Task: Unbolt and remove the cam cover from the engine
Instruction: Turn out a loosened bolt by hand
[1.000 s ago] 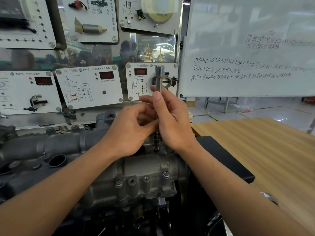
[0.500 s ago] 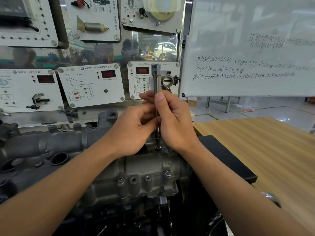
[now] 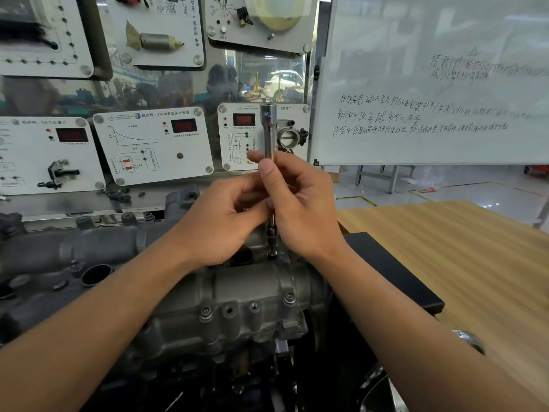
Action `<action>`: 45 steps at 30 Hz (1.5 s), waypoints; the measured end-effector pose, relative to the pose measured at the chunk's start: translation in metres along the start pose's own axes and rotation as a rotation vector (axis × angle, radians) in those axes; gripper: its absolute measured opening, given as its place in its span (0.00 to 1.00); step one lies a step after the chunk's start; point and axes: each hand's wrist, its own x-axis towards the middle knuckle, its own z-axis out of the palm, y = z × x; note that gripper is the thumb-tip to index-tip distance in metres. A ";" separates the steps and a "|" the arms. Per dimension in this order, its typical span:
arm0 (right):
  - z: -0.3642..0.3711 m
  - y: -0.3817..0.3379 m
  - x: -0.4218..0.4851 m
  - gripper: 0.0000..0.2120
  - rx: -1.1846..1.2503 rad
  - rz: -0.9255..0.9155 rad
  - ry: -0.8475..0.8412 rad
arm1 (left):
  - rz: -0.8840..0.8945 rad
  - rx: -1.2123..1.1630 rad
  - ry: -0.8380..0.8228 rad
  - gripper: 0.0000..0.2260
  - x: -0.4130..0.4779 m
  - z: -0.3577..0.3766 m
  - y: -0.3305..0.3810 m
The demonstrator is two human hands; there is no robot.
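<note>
Workshop panels behind cover. Cover still bolted on engine. My left hand and right hand both pinch upright driver, tip at cover's far edge. Versus 1 s ago: driver barely shifted, fingers rolled slightly. My guess: bolt spinning out by hand.
</note>
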 end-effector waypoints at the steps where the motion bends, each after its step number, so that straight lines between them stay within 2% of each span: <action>1: 0.000 0.000 0.000 0.11 -0.016 -0.001 -0.017 | 0.002 -0.021 -0.035 0.12 -0.001 -0.001 0.000; 4: 0.000 0.000 0.000 0.14 -0.011 0.022 -0.047 | 0.000 0.005 -0.044 0.10 -0.001 -0.002 0.000; 7: 0.001 -0.002 0.000 0.10 0.032 0.050 -0.026 | 0.032 0.107 0.037 0.09 0.000 0.000 0.003; 12: 0.002 0.000 -0.001 0.08 0.068 0.047 0.038 | 0.007 0.230 0.145 0.09 0.002 0.005 0.000; 15: 0.002 0.001 -0.001 0.06 0.075 0.049 0.027 | 0.029 0.188 0.112 0.10 0.000 0.003 -0.002; 18: 0.000 -0.001 0.000 0.09 0.031 0.036 -0.009 | 0.029 0.065 -0.019 0.11 -0.002 0.001 0.000; 21: 0.000 -0.001 0.000 0.13 -0.011 0.055 -0.058 | 0.020 0.022 -0.065 0.09 -0.002 0.001 0.001; 25: 0.003 -0.003 -0.002 0.15 0.039 0.071 -0.063 | -0.008 0.062 0.036 0.07 -0.001 0.001 0.001; 29: 0.002 -0.001 -0.001 0.06 0.042 0.041 0.047 | 0.000 0.165 0.133 0.13 0.001 0.005 0.002; 32: 0.000 0.001 0.000 0.03 0.029 0.023 0.076 | -0.022 0.165 0.118 0.11 0.000 0.004 0.001; 37: -0.001 0.001 0.001 0.11 -0.010 0.035 -0.006 | -0.029 0.028 -0.051 0.10 -0.002 0.002 0.001; 40: 0.001 0.001 0.000 0.11 0.026 0.047 -0.003 | -0.032 0.023 -0.029 0.09 -0.002 0.001 0.001; 45: 0.000 0.001 -0.001 0.04 0.079 0.041 0.050 | 0.017 0.118 0.083 0.12 0.001 0.006 0.001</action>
